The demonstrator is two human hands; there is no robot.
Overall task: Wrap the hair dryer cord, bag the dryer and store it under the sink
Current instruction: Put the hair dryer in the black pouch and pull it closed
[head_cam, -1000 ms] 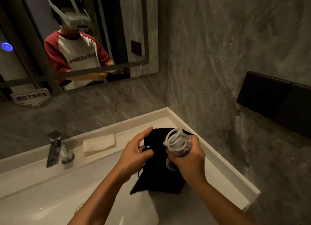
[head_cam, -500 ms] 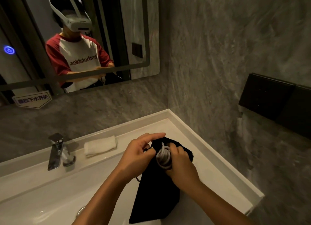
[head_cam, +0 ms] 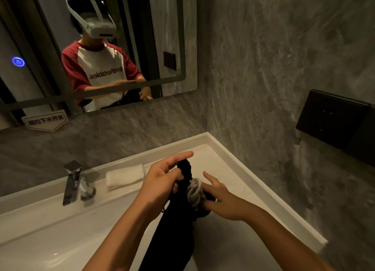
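Black bag (head_cam: 172,230) hangs upright over the right part of the white sink counter (head_cam: 253,191), its lower end running out of the bottom of the view. Mouth at top, gathered on the left side. Contents: a coil of white cord (head_cam: 195,191) shows at the opening, partly sunk into the fabric; the dryer body itself is not visible, so how much of it is inside cannot be told.

Left hand (head_cam: 162,184): thumb and bent fingers pinched on the bag's rim, index finger stretched out straight above it. Right hand (head_cam: 223,199): fingers spread and loose, fingertips touching the cord coil and the bag's right edge, not clamped on either.

Beside the bag, to its left on the counter ledge: a folded white towel (head_cam: 125,175). Further left, a chrome faucet (head_cam: 72,182). Mirror (head_cam: 172,37) on the wall behind.
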